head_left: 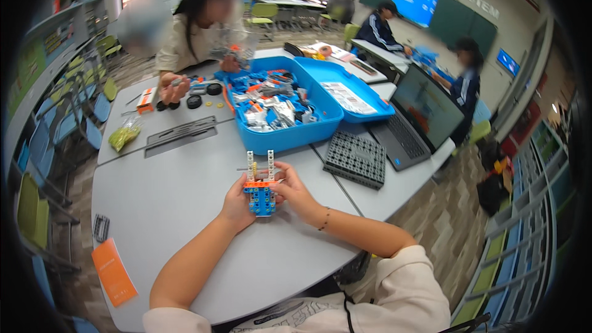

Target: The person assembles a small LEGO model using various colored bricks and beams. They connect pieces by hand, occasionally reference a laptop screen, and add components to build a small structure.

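Note:
Above the near part of the table I hold a small building-brick model point(263, 202). It has a blue lower body, an orange crosspiece and two white upright beams with holes. A thin grey axle point(242, 169) runs across the uprights, with a small yellow piece beside it. My left hand point(234, 205) is closed around the model's left side. My right hand point(297, 193) grips its right side, fingers near the axle and the right upright. Parts of the fingertips are hidden behind the model.
Beyond it stands a blue bin point(290, 139) full of loose bricks, its blue lid point(364, 108) alongside. A dark grey perforated block point(355, 159) and an open laptop point(407, 139) are at the right. An orange booklet point(115, 272) lies at the left. Across the table, a person point(179, 43) handles parts.

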Demonstrator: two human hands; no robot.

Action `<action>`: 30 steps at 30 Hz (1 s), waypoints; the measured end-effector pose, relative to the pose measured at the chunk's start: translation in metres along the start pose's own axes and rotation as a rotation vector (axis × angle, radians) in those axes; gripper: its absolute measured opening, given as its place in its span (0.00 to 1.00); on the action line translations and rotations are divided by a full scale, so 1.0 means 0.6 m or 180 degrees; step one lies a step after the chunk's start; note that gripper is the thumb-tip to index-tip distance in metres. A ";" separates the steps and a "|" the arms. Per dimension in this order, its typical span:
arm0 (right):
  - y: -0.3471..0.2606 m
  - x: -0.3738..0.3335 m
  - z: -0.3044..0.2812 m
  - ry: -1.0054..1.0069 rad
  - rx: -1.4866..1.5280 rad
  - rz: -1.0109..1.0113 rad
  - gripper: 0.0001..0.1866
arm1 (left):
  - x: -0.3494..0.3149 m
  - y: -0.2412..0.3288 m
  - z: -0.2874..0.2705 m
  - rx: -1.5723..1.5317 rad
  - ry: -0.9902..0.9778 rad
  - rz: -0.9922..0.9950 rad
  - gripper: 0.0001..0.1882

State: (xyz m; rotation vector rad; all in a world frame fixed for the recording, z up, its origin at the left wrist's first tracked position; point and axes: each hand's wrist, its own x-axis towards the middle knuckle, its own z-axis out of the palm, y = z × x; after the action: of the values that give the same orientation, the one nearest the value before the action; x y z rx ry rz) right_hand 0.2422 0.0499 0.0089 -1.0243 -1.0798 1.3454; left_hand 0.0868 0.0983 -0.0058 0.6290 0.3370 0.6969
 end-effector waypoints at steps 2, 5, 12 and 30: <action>0.014 0.032 0.031 -0.0287 0.0146 0.0252 0.26 | -0.022 0.016 -0.015 -0.0098 0.0152 0.0220 0.28; 0.029 0.040 0.048 -0.0608 -0.0066 0.0126 0.21 | -0.054 0.033 -0.035 -0.0090 0.0158 0.0269 0.27; 0.025 0.036 0.018 -0.0832 0.0084 0.0397 0.21 | -0.054 0.038 -0.041 0.0174 0.0167 -0.0070 0.27; -0.041 -0.163 -0.395 0.3433 -0.2759 -0.1146 0.12 | -0.047 0.032 -0.043 0.0277 0.0229 -0.0144 0.27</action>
State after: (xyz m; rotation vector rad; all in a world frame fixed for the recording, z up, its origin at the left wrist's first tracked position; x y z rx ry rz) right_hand 0.4836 -0.0358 -0.0186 -1.7577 -0.8810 -0.1298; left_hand 0.0445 0.1010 -0.0109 0.6778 0.4488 0.6652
